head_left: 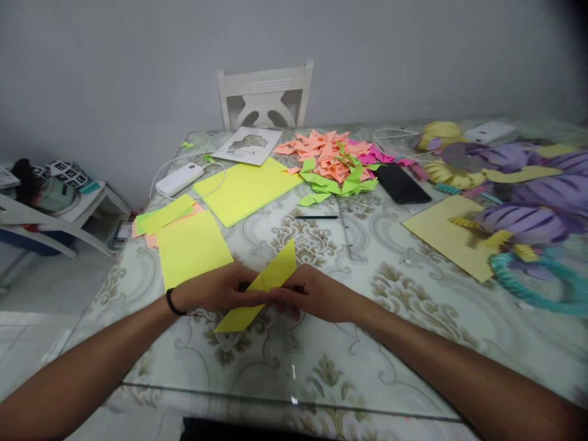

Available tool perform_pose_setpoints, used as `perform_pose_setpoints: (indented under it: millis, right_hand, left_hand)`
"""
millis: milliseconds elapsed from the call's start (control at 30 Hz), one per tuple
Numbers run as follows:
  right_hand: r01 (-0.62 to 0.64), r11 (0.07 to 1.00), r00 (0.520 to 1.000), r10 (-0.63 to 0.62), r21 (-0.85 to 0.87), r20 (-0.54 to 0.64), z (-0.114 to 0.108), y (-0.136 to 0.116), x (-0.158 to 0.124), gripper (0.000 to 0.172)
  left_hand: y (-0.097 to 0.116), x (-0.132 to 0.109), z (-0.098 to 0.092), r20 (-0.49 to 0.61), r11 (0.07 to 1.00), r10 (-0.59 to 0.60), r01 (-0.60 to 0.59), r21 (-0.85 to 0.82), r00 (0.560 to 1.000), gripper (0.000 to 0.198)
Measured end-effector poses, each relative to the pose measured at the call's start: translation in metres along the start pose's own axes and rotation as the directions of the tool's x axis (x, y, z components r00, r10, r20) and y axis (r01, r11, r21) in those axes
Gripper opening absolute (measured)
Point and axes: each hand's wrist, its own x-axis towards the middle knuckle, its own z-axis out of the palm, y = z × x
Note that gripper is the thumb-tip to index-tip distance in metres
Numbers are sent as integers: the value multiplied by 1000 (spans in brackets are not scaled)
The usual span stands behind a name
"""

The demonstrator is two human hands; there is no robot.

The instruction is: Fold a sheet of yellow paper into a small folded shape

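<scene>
A folded yellow paper (281,267), shaped like a slanted strip with pointed ends, is held between both hands just above the table near its front. My left hand (229,286) pinches it from the left, thumb across its middle. From the other side my right hand (312,291) is closed on the same paper, fingertips close to the left thumb. Some right fingers are hidden beneath. A flat yellow sheet (190,245) lies by my left wrist, which wears a black band (172,303).
Beyond lie a yellow paper stack (248,190), a power bank (179,179), folded paper pieces (328,153), a pencil (316,217), a transparent ruler (345,236) and a phone (403,182). Purple paper lanterns (523,223) and a turquoise ring (505,288) fill the right side. A chair (266,82) stands behind.
</scene>
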Motion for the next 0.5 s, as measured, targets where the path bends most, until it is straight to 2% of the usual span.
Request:
perform_pose_setpoints:
  millis: [500]
  right_hand:
    - [-12,1000,1000,12,3,-2,0,1,0,43]
  left_hand:
    - [0,0,0,-5,1000,-4,4,9,1000,39]
